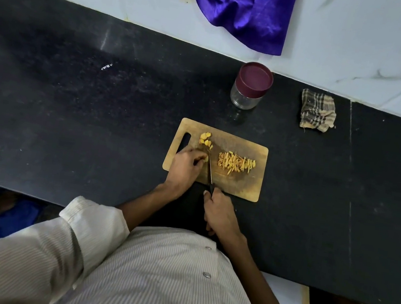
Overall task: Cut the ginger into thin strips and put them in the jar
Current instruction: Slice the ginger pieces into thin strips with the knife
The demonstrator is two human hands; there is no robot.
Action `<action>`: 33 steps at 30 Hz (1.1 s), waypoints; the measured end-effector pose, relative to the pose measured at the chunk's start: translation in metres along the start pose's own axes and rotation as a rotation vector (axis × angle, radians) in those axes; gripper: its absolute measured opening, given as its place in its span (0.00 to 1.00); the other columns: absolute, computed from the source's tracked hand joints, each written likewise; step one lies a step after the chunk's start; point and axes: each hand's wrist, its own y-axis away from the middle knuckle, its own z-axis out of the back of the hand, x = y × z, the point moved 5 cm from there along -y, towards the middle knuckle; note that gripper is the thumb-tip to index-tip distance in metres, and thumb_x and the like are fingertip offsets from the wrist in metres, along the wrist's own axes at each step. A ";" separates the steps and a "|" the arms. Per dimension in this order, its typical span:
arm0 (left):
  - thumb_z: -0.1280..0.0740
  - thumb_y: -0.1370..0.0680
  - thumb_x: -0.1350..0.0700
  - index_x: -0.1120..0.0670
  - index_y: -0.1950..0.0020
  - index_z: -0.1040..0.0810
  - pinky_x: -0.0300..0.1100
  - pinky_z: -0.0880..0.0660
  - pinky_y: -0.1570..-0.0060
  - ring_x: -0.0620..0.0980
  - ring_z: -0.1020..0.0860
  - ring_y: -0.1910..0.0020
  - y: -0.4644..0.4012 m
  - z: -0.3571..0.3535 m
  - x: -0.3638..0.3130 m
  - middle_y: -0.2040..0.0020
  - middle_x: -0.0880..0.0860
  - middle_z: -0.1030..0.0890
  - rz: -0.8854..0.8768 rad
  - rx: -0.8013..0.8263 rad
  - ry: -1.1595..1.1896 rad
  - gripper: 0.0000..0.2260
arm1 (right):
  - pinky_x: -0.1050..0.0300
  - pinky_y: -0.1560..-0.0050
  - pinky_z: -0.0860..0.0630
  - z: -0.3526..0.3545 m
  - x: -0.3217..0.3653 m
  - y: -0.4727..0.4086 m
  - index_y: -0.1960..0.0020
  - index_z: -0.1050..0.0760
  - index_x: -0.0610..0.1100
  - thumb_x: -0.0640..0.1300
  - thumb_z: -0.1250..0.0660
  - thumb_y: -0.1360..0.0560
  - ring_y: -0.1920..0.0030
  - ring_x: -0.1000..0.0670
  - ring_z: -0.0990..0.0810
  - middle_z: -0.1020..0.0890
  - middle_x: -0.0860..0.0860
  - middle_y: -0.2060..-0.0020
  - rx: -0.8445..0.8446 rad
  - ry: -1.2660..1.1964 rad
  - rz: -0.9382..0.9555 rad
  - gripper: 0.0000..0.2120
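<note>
The ginger piece [203, 159] being cut sits under the fingertips of the left hand [185, 166], on the near-left part of the wooden cutting board [236, 184]; it is small, firm and probably a little slick on its cut face, so it looks best pinned from above with curled fingertips set back from the blade rather than gripped by its sides. Just beyond those fingers lie a few uncut ginger slices [206, 140], and to the right of the knife a loose heap of ginger strips [236, 163] — light, stiff slivers that would scatter if pushed carelessly and are likely easier to gather in a pinch or scoop than one by one. The right hand [220, 214] is wrapped around the handle of the knife [209, 169], whose thin blade runs away from it and comes down right beside the left fingertips. Beyond both hands stands the glass jar [250, 87] with its maroon lid on, well apart from the board — it will need opening. The piece under the fingers is mostly hidden, so its size and how much is left are unclear; the knife handle is covered by the hand, and whether the edge touches the ginger cannot be made out.
</note>
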 end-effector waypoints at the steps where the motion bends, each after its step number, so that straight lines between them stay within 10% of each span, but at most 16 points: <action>1: 0.31 0.25 0.65 0.58 0.47 0.17 0.36 0.25 0.46 0.46 0.21 0.53 0.000 0.000 0.000 0.48 0.54 0.21 -0.005 -0.001 -0.004 0.08 | 0.37 0.54 0.19 0.001 0.001 0.000 0.47 0.30 0.41 0.50 0.46 0.16 0.56 0.38 0.17 0.19 0.39 0.53 0.005 0.010 -0.006 0.13; 10: 0.37 0.22 0.61 0.54 0.40 0.19 0.53 0.23 0.56 0.58 0.21 0.53 0.009 -0.002 -0.001 0.45 0.56 0.23 -0.009 0.083 -0.192 0.13 | 0.48 0.67 0.18 0.006 0.011 0.000 0.43 0.30 0.39 0.48 0.47 0.16 0.67 0.44 0.20 0.18 0.39 0.54 0.069 0.001 -0.138 0.14; 16: 0.38 0.22 0.59 0.51 0.38 0.20 0.52 0.23 0.54 0.57 0.21 0.53 0.008 -0.002 0.001 0.42 0.54 0.25 0.013 0.124 -0.248 0.14 | 0.41 0.48 0.20 -0.003 0.001 0.003 0.40 0.29 0.38 0.48 0.46 0.16 0.49 0.38 0.18 0.20 0.38 0.46 0.073 0.079 -0.116 0.16; 24: 0.37 0.22 0.60 0.52 0.39 0.20 0.51 0.23 0.55 0.56 0.21 0.53 0.009 -0.001 -0.001 0.42 0.55 0.25 -0.013 0.118 -0.244 0.14 | 0.37 0.52 0.19 0.003 0.006 -0.005 0.44 0.30 0.39 0.49 0.46 0.16 0.52 0.37 0.17 0.20 0.39 0.49 -0.053 0.077 -0.067 0.14; 33: 0.36 0.23 0.61 0.53 0.39 0.20 0.48 0.23 0.57 0.52 0.22 0.54 0.012 0.001 0.010 0.47 0.53 0.23 -0.011 0.077 -0.147 0.14 | 0.45 0.67 0.17 0.008 0.003 0.000 0.40 0.29 0.41 0.50 0.46 0.16 0.69 0.44 0.19 0.18 0.39 0.54 -0.060 0.002 -0.040 0.14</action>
